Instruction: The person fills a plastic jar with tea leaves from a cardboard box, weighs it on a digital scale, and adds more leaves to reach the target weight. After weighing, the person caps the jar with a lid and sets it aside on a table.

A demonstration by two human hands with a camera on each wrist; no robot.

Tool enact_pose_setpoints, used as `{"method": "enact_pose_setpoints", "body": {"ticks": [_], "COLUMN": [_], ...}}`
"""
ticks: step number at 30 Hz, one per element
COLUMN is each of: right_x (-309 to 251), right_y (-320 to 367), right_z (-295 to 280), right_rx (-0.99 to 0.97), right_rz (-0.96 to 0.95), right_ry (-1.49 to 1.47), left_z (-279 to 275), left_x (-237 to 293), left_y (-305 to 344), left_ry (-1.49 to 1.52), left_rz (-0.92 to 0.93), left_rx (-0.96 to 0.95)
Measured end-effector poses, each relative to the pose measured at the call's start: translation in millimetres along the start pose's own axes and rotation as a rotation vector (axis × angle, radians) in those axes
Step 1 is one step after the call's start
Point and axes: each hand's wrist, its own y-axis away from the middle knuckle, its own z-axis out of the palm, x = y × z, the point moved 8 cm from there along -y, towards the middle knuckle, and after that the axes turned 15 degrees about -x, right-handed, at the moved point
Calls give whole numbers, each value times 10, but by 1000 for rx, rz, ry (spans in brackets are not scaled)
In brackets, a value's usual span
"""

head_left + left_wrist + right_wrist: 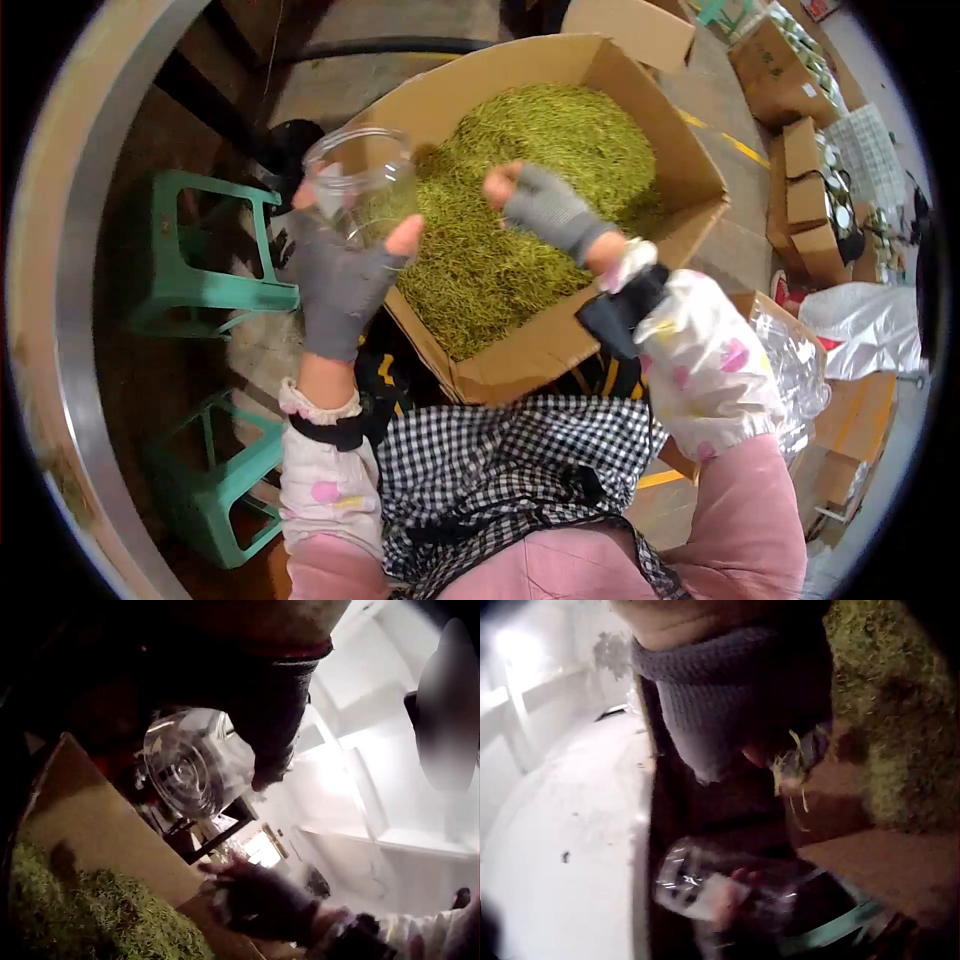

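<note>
In the head view the left hand [345, 285], in a grey fingerless glove, grips a clear plastic jar [362, 182] over the left edge of a cardboard box [525, 370]. Inside the box lies a large heap of thin green dried leaves [545, 130]. The right hand [550, 212], gloved alike, is above the heap with curled fingers. A few green strands [793, 776] hang from its fingertips in the right wrist view. The jar [187, 769] shows no visible filling in the left wrist view. A gap separates the two hands.
Two green stools [215, 285] stand at the left beside a curved metal rim [75, 350]. At the right are clear plastic containers [790, 375], a silver bag [865, 325] and open cartons [785, 75] with jars. A checked apron covers the wearer's lap.
</note>
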Motion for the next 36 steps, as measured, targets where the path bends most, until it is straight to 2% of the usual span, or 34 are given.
{"method": "enact_pose_setpoints", "body": {"ticks": [1, 2, 3, 4, 5, 7, 8, 11, 13, 14, 15, 17, 19, 21, 23, 25, 27, 28, 29, 31, 32, 34, 35, 36], "right_x": [361, 495, 630, 762, 903, 1087, 1088, 1376, 1758, 1764, 1655, 1820, 1895, 2130, 2198, 2310, 2483, 2456, 2310, 2199, 2375, 2990, 3086, 3201], "right_y": [-262, -418, -567, -717, -891, -1186, -1354, -1566, -1535, -1504, -1463, -1258, -989, -718, -585, -636, -753, -706, -675, -586, -540, -581, -607, -598], "right_z": [155, 384, 613, 800, 1001, 1343, 1527, 2096, 2567, 2568, 2492, 2274, 2193, 1896, 1441, 949, 669, 638, 496, 384, 393, 397, 406, 513], "right_rx": [14, -118, -254, -273, -278, -315, -345, -449, -444, -481, -488, -639, -701, -767, -771, -557, -481, -483, -314, -141, -200, -165, -144, -227], "right_rz": [25, 175, 319, 324, 271, 224, 141, -22, -213, -202, -205, 224, -60, 294, 467, 614, 279, 281, 273, 265, 383, 474, 518, 489], "right_ry": [245, 480, 715, 701, 789, 858, 960, 1108, 1245, 1091, 1095, 516, 731, 676, 633, 569, 956, 956, 1083, 1205, 1141, 1046, 999, 828], "left_z": [-146, -172, -218, -251, -251, -256, -286, -303, -285, -277, -267, -247, -207, -201, -151, -89, 4, 9, 36, 88, 89, 68, 62, 64], "left_x": [-195, -321, -450, -556, -591, -756, -875, -1004, -967, -968, -961, -918, -912, -876, -849, -802, -814, -783, -738, -683, -677, -693, -699, -702], "left_y": [-48, -99, -125, -138, -152, -25, -16, -15, -49, -58, -52, -56, -66, -70, -93, -132, -146, -181, -234, -273, -271, -284, -294, -276], "left_ry": [23, 21, 169, 314, 310, 531, 547, 494, 483, 465, 447, 463, 484, 457, 477, 493, 575, 576, 604, 635, 613, 593, 569, 546], "left_rz": [-66, -91, -142, -191, -210, -295, -303, -348, -377, -374, -367, -390, -399, -355, -340, -323, -434, -436, -422, -408, -425, -439, -437, -441], "left_rx": [128, 121, 140, 161, 155, 273, 303, 279, 248, 227, 210, 192, 176, 194, 191, 185, 192, 192, 156, 120, 138, 161, 143, 119]}}
